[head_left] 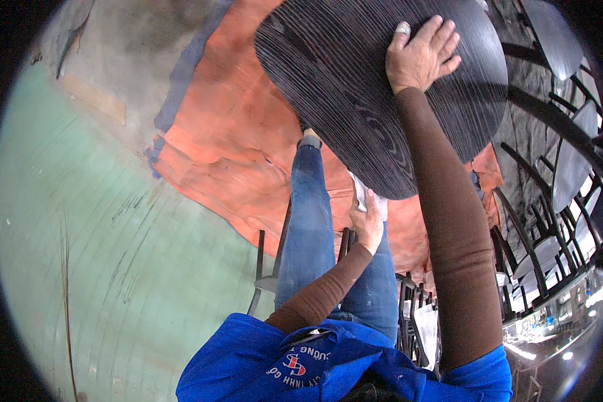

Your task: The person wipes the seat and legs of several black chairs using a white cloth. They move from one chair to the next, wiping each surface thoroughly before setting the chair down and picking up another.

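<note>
A black wood-grained board (342, 74) with rounded corners fills the top middle of the head view. My right hand (422, 57) lies on its upper face, fingers stretched out, with a pale wrap around the thumb. Close to the board's near edge, my left hand (368, 221) is closed around a crumpled white cloth (359, 187). Part of this cloth meets or passes behind the edge; I cannot tell which. The fingertips of the left hand are partly hidden by the cloth. What supports the board underneath is out of sight.
A wrinkled orange sheet (221, 134) lies beneath the board, beside a green floor (114, 254) on the left. Several black chairs (546, 194) with dark legs crowd the right side. More dark legs (260, 251) show near my knees. A grey covering (137, 60) is at the upper left.
</note>
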{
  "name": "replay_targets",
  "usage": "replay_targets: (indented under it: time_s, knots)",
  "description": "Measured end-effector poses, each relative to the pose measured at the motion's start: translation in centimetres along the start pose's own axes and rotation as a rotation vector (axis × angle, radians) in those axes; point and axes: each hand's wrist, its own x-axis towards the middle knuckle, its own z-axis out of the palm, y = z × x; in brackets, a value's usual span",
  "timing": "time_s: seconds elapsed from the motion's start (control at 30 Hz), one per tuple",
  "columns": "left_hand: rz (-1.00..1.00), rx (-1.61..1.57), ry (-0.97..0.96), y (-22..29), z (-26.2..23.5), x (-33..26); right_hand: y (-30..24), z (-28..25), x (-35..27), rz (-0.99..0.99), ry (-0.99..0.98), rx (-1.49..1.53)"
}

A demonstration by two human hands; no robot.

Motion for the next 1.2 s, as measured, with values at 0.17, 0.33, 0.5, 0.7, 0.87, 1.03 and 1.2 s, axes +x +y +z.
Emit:
replay_targets:
  time_s: [0.17,0.33,0.5,0.7,0.87,1.03,1.2]
  knots:
    - [-0.083,-0.041,-0.038,-4.8,0.4,-3.4,3.6,-2.1,-2.9,-0.243,-0.022,0.114]
    - [0.379,0.774,-0.958,-8.4,2.7,-8.8,14.0,-7.1,-6.5,-0.291,-0.099,0.079]
    - [-0.151,0.599,-0.769,-6.5,2.1,-6.6,23.1,-9.8,-5.0,0.617,-0.177,0.743]
    - [-0.189,0.612,-0.533,-0.7,-8.9,1.1,21.8,-9.9,-8.5,0.525,-0.15,0.661]
    - [-0.073,0.536,-0.24,2.4,-15.9,6.6,14.8,-11.9,-19.2,0.519,-0.033,0.844]
    - [0.042,0.309,-0.212,4.4,-17.5,9.3,8.0,-15.0,-24.2,1.123,-0.244,1.164]
    - [0.112,0.162,-0.181,5.4,-15.3,9.8,6.4,-14.4,-25.0,1.772,-0.018,1.491]
